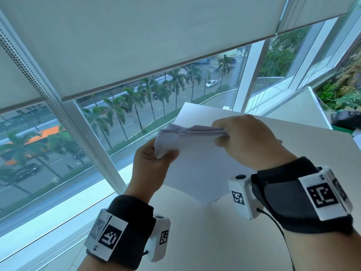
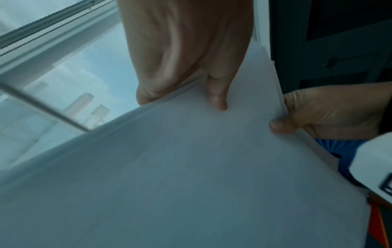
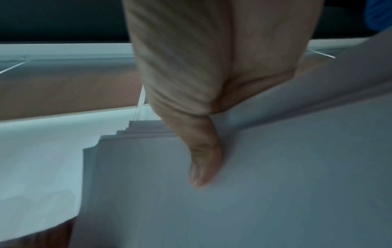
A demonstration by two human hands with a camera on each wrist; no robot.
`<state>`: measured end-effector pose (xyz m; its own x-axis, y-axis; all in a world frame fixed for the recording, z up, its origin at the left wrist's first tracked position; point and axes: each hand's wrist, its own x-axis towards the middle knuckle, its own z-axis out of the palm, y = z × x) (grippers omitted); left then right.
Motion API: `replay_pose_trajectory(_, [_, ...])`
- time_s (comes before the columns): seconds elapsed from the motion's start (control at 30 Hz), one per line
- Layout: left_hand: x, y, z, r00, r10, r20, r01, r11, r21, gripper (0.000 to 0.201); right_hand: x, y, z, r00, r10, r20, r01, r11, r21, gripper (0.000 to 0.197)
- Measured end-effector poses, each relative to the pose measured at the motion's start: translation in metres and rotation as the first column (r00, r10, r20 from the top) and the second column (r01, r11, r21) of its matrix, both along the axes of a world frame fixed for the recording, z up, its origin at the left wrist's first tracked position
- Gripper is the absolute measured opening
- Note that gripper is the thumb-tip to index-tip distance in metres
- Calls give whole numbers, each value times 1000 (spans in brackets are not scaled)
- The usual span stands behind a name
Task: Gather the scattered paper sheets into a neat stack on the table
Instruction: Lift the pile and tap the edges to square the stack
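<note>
A bundle of white paper sheets (image 1: 197, 163) stands tilted on one corner on the pale table (image 1: 224, 237). My left hand (image 1: 154, 163) pinches its left corner, thumb on the front sheet. My right hand (image 1: 244, 137) grips the top edge, fingers curled over the sheets. In the left wrist view the paper (image 2: 191, 176) fills the frame, my left hand's thumb (image 2: 216, 94) lies on it and my right hand (image 2: 331, 114) holds the far edge. The right wrist view shows the sheets (image 3: 254, 184) fanned in uneven steps under my right hand's thumb (image 3: 203, 161).
A large window (image 1: 136, 98) with a half-lowered roller blind (image 1: 136, 36) runs along the table's left and far sides. Another white sheet (image 1: 197, 112) lies flat beyond the bundle. Dark clutter (image 1: 345, 118) sits at the far right edge.
</note>
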<state>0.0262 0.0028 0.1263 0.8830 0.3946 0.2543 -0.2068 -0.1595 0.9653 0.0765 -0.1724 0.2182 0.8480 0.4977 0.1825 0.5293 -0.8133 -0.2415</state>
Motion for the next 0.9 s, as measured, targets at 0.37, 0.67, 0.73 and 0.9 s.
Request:
replay_pose_trajectory(0.37, [-3,38,-15,847,457,-272,-451,888,87,115,13,-39,-31,959,-100,-266,258,702,664,13])
replay_pose_trajectory(0.67, [2,44,-33,980,65,-189,-126,935,-333,24,25,-71,-77,899,63,-433,372,412,832,33])
replay_pose_trajectory(0.73, [2,41,-34,977,72,-203,-128,952,-278,11,25,-72,-90,886,53,-462,412,370,833,23])
replay_pose_trajectory(0.9, [0,24,-44,966,157,-208,-199,958,-204,20,24,-61,-122,851,31,-524,500,259,827,21])
